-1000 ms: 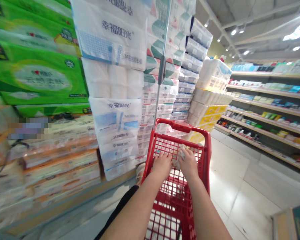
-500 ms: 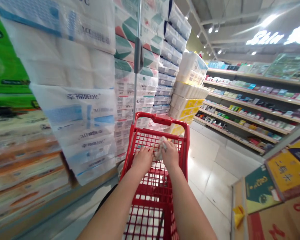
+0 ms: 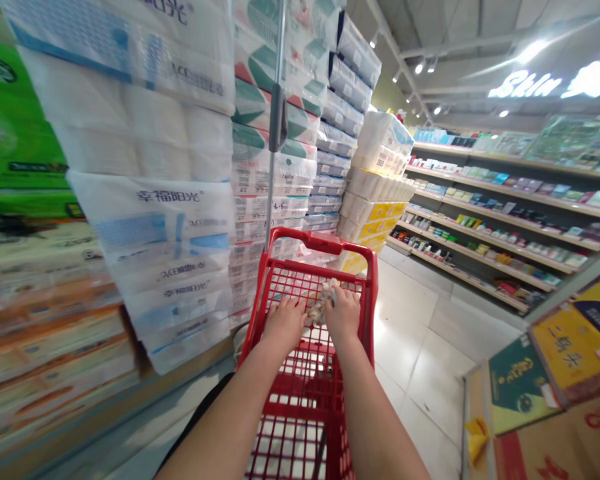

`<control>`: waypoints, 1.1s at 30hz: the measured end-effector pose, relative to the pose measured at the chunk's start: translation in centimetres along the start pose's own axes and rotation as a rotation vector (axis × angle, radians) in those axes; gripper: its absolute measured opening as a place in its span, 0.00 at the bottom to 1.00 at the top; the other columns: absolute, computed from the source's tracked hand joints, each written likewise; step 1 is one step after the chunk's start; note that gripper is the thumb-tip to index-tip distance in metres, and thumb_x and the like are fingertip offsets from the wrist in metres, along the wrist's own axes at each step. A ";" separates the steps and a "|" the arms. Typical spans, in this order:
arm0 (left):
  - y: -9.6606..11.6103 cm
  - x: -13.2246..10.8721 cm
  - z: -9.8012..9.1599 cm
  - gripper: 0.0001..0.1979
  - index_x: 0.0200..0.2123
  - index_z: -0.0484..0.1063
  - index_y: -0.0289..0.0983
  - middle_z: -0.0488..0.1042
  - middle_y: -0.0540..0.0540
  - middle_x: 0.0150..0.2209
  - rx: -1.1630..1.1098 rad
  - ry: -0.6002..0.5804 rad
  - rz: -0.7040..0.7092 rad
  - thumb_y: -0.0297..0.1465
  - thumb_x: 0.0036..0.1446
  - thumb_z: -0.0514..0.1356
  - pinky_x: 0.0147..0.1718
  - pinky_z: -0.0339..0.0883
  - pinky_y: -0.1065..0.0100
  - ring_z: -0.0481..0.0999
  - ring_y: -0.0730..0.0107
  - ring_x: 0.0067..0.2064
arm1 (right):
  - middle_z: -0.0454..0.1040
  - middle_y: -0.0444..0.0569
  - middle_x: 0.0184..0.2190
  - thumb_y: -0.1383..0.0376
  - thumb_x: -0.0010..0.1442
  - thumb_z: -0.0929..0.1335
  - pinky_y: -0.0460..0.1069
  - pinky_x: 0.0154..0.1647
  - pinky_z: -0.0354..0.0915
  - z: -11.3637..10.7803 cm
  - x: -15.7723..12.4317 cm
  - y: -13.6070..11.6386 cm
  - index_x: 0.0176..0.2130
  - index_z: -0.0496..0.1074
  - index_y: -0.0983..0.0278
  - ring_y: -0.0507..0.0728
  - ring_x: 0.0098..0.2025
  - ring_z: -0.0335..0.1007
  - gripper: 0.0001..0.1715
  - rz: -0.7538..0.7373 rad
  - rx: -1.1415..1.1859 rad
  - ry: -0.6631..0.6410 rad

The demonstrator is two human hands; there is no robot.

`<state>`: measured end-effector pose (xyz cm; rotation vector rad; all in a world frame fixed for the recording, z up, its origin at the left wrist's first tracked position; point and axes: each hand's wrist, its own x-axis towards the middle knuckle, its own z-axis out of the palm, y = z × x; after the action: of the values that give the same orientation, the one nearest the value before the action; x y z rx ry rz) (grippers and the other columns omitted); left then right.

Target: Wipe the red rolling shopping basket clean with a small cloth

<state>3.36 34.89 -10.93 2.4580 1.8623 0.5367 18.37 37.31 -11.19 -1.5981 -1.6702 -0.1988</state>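
A red plastic shopping cart (image 3: pixel 320 243) stands in front of me in a shop aisle. My left hand (image 3: pixel 283 323) is curled over the cart's handle. My right hand (image 3: pixel 343 313) grips the handle beside it and also pinches a crumpled whitish cloth or tissue (image 3: pixel 321 303) between the two hands. A thin metal pole (image 3: pixel 276 120) rises from the cart's front left corner.
Tall stacks of wrapped toilet paper packs (image 3: pixel 170 187) line the left side close to the cart. Yellow packs (image 3: pixel 375 207) stand ahead. Shelves of small goods (image 3: pixel 505 220) run along the right. Cardboard boxes (image 3: pixel 555 387) sit at the near right. Pale tiled floor (image 3: pixel 430 347) lies between.
The view has swung right and the cart has moved along the aisle past the green packs. Both hands stay on the handle, the right one still holding the cloth.
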 end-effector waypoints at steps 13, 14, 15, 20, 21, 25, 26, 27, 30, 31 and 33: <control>-0.4 0.3 0.5 0.16 0.52 0.68 0.40 0.71 0.42 0.53 0.018 0.006 0.008 0.33 0.63 0.49 0.52 0.62 0.53 0.65 0.55 0.56 | 0.69 0.52 0.44 0.73 0.54 0.64 0.54 0.49 0.62 0.2 -0.2 -0.2 0.49 0.73 0.58 0.61 0.47 0.63 0.24 -0.116 0.088 -0.116; -0.4 0.3 0.5 0.17 0.53 0.68 0.40 0.71 0.42 0.54 0.016 0.006 0.010 0.32 0.63 0.49 0.52 0.62 0.53 0.65 0.55 0.56 | 0.69 0.51 0.44 0.73 0.54 0.64 0.53 0.49 0.62 0.2 -0.2 -0.2 0.49 0.74 0.58 0.61 0.47 0.63 0.24 -0.142 0.098 -0.127; -0.4 0.2 0.5 0.17 0.53 0.68 0.40 0.71 0.42 0.54 0.012 0.006 0.013 0.32 0.64 0.49 0.53 0.61 0.53 0.65 0.55 0.57 | 0.69 0.52 0.44 0.73 0.55 0.64 0.54 0.49 0.62 0.2 -0.1 -0.1 0.49 0.74 0.58 0.61 0.47 0.62 0.24 -0.139 0.098 -0.113; -0.2 0.1 0.3 0.16 0.52 0.68 0.41 0.70 0.41 0.55 -0.007 -0.001 -0.002 0.33 0.63 0.51 0.54 0.60 0.52 0.63 0.55 0.59 | 0.69 0.55 0.44 0.72 0.55 0.64 0.56 0.50 0.61 -0.1 0.2 0.8 0.49 0.73 0.61 0.62 0.48 0.63 0.22 0.051 0.070 0.049; -0.2 0.1 0.3 0.16 0.52 0.68 0.41 0.70 0.41 0.55 -0.006 -0.005 -0.005 0.33 0.63 0.51 0.54 0.60 0.52 0.63 0.55 0.59 | 0.69 0.54 0.43 0.72 0.55 0.65 0.56 0.49 0.62 0.0 0.1 0.6 0.47 0.74 0.61 0.62 0.47 0.63 0.21 0.038 0.083 0.022; -0.2 0.2 0.3 0.17 0.53 0.68 0.40 0.71 0.41 0.54 0.000 -0.007 0.001 0.32 0.64 0.49 0.53 0.61 0.52 0.64 0.55 0.57 | 0.69 0.50 0.42 0.72 0.54 0.65 0.52 0.46 0.64 0.2 -0.2 -0.3 0.44 0.74 0.59 0.58 0.45 0.65 0.19 -0.121 0.133 -0.126; -0.3 0.2 0.4 0.17 0.53 0.68 0.40 0.71 0.41 0.54 -0.001 -0.001 0.002 0.32 0.64 0.49 0.53 0.61 0.52 0.64 0.55 0.58 | 0.69 0.50 0.42 0.72 0.55 0.65 0.52 0.46 0.64 0.1 -0.1 -0.2 0.44 0.75 0.58 0.58 0.45 0.65 0.18 -0.117 0.126 -0.103; -0.3 0.2 0.4 0.17 0.53 0.68 0.41 0.71 0.42 0.54 -0.004 0.004 0.001 0.32 0.63 0.50 0.53 0.61 0.53 0.64 0.55 0.58 | 0.69 0.51 0.42 0.72 0.56 0.64 0.52 0.47 0.63 -0.1 0.0 -0.1 0.45 0.75 0.58 0.59 0.46 0.64 0.18 -0.086 0.108 -0.055; -0.1 0.1 0.4 0.16 0.53 0.68 0.40 0.71 0.42 0.54 -0.011 0.008 -0.006 0.33 0.63 0.51 0.54 0.61 0.53 0.64 0.55 0.58 | 0.69 0.54 0.43 0.71 0.56 0.65 0.54 0.45 0.63 -0.6 0.3 0.6 0.45 0.74 0.59 0.62 0.47 0.63 0.18 0.065 0.030 0.070; -0.1 0.1 0.3 0.16 0.53 0.68 0.40 0.71 0.42 0.54 -0.011 0.006 -0.006 0.33 0.63 0.51 0.54 0.61 0.52 0.64 0.55 0.58 | 0.69 0.54 0.42 0.71 0.55 0.65 0.54 0.44 0.63 -0.6 0.3 0.5 0.44 0.74 0.60 0.63 0.46 0.63 0.17 0.092 0.018 0.063; 0.0 0.1 0.2 0.16 0.52 0.69 0.40 0.71 0.41 0.54 -0.005 -0.004 -0.009 0.33 0.63 0.51 0.54 0.61 0.52 0.64 0.54 0.58 | 0.69 0.53 0.41 0.71 0.54 0.66 0.52 0.41 0.64 -0.4 0.1 0.1 0.41 0.75 0.59 0.61 0.43 0.65 0.15 0.058 0.045 -0.032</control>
<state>3.41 35.04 -11.11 2.4450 1.8675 0.5347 18.58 37.18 -10.92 -1.6216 -1.6385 -0.1064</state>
